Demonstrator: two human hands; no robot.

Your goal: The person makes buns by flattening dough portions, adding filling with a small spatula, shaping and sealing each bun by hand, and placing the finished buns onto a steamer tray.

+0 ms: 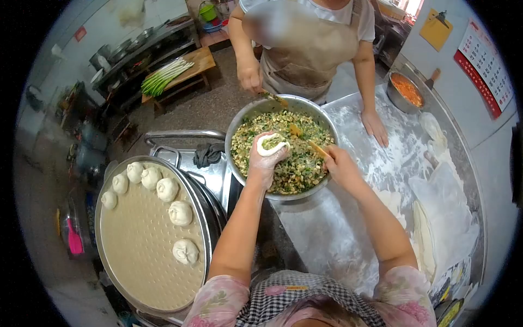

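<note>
My left hand (261, 170) cups a white dough wrapper (268, 153) with some green filling in its hollow, above the near part of a large metal bowl (234, 163). The bowl holds chopped green and pale filling (294, 169). My right hand (343, 165) is closed round the handle of a wooden spoon (318, 149), at the bowl's right side. The spoon points into the filling, which partly hides it.
Across the bowl, an aproned person holds another wooden spoon (276, 98); their other hand (374, 128) rests on the floured table (348, 229). Several filled buns (180, 213) sit on a round steamer tray (147, 261) at left. A bowl of orange filling (407, 91) stands back right.
</note>
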